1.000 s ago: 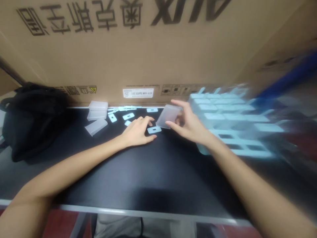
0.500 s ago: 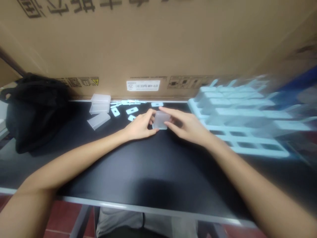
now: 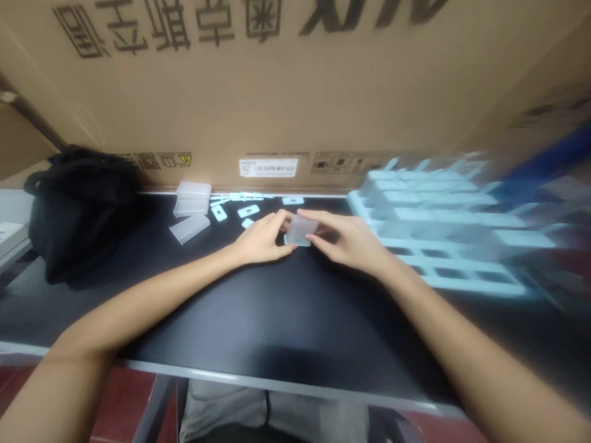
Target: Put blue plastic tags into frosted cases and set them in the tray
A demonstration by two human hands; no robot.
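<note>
Above the black tabletop (image 3: 258,307), I hold a small translucent plastic mould cup (image 3: 301,229) between both hands. My left hand (image 3: 262,239) grips its left side, with the thumb along the lower edge. My right hand (image 3: 349,239) closes on its right side, index finger at the top corner and thumb on the face. A light blue edge shows along the cup's lower rim. Just beyond my left hand lie several light blue flat pieces with slots (image 3: 249,211) and a pile of light blue sticks (image 3: 242,196).
Loose translucent cups (image 3: 192,198) lie left of the pieces, beside a black bag (image 3: 80,212). To the right stands a light blue rack (image 3: 475,280) with slots, bearing several blurred stick-topped moulds (image 3: 429,209). A large cardboard box (image 3: 277,104) walls off the back.
My view has shifted slightly, so the scene sits a little lower. Both hands keep their hold on the mould cup, which is tilted slightly differently.
</note>
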